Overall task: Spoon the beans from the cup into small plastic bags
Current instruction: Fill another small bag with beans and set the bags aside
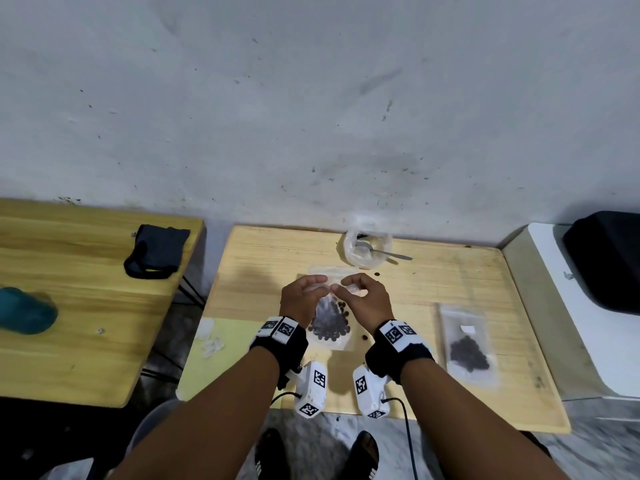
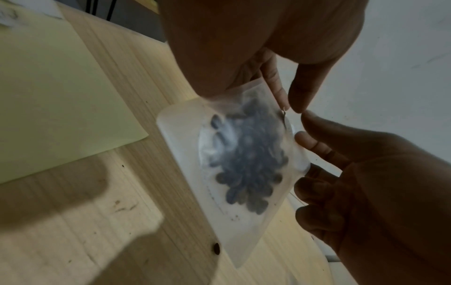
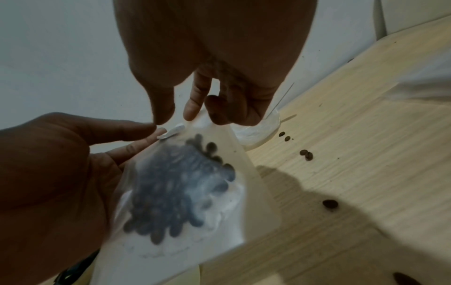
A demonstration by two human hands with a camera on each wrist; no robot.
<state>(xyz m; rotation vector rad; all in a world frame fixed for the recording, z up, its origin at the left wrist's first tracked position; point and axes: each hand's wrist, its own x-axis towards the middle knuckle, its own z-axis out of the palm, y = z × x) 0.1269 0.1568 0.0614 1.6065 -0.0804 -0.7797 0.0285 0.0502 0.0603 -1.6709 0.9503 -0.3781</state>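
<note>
A small clear plastic bag with dark beans in its lower half hangs just above the wooden table. My left hand pinches its top edge from the left. My right hand pinches the same edge from the right, and the fingertips of both hands nearly meet. The clear cup stands at the table's far edge with the metal spoon lying in it. The cup looks almost empty.
A flat bag of beans lies on the table to the right. Loose beans are scattered on the wood. A pale yellow sheet covers the near left corner. A second table with a dark pouch stands left, and a white unit stands right.
</note>
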